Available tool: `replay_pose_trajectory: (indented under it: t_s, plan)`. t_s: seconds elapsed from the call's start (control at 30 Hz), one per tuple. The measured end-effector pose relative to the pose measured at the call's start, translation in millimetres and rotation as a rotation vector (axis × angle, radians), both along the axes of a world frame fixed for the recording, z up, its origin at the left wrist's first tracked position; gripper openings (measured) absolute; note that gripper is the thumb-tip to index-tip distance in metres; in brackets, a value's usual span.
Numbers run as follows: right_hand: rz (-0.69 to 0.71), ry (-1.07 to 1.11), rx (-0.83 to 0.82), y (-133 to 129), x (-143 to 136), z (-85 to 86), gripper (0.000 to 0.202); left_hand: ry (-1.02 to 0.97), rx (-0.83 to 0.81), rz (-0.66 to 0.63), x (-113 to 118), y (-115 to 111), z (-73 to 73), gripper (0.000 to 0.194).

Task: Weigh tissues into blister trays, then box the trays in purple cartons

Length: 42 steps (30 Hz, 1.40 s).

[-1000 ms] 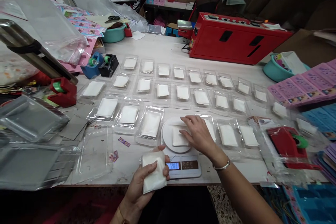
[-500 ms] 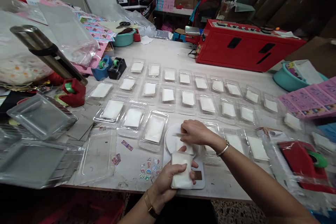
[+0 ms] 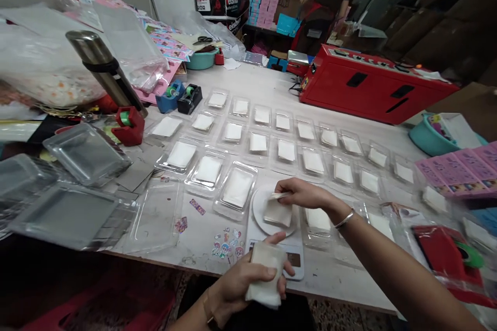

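My left hand [image 3: 256,274] is closed round a stack of white sheet packets [image 3: 266,271], thumb on top, just off the table's front edge. My right hand [image 3: 298,194] pinches the far edge of a smaller stack of white packets [image 3: 278,213], tilted over the round plate of a white kitchen scale [image 3: 259,217]. Whether that stack still touches the plate I cannot tell. Part of the scale's dark display [image 3: 294,259] shows beside my left fingers. Clear plastic trays [image 3: 253,170], each with white packets in it, stand in rows behind and beside the scale.
Loose stickers [image 3: 227,242] lie left of the scale. Empty clear trays [image 3: 77,212], tape dispensers [image 3: 130,126] and a steel flask [image 3: 104,70] crowd the left. A red machine [image 3: 373,83] stands at the back right; another red tape dispenser [image 3: 438,253] sits at right. A person [image 3: 326,0] is behind.
My right hand has raised the edge of the packets on the scale. My left hand has moved slightly down and toward me with its stack. The camera view has shifted left.
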State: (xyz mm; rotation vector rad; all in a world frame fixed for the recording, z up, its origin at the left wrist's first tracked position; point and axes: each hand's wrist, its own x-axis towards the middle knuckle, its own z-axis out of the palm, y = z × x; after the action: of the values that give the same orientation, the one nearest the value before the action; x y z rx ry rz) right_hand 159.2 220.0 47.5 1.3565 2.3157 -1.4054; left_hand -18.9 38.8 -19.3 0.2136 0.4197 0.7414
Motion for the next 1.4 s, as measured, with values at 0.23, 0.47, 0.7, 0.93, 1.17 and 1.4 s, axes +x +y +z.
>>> replay_pose_trajectory:
  t_s: [0.23,0.47,0.7,0.93,1.17,1.4]
  plan:
    - [0.055,0.274,-0.111,16,-75,14.8,0.018,0.042,0.1,0.295,-89,-49,1.8,0.068]
    - [0.296,0.235,0.05,-11,-238,-9.4,0.007,0.175,0.075,0.757,-144,-56,25.0,0.074]
    - [0.441,0.012,0.336,-30,-292,-29.3,0.013,0.151,-0.109,0.902,-159,-30,11.1,0.078]
    - [0.454,-0.075,0.595,-43,-294,-42.1,0.033,0.14,-0.182,0.931,-161,-21,10.1,0.067]
    - [0.305,0.023,0.6,-37,-294,-40.7,0.036,0.223,-0.183,0.934,-157,-20,11.7,0.064]
    - [0.016,0.265,0.559,-30,-223,-3.9,0.011,0.213,0.021,0.825,-154,-38,18.5,0.067]
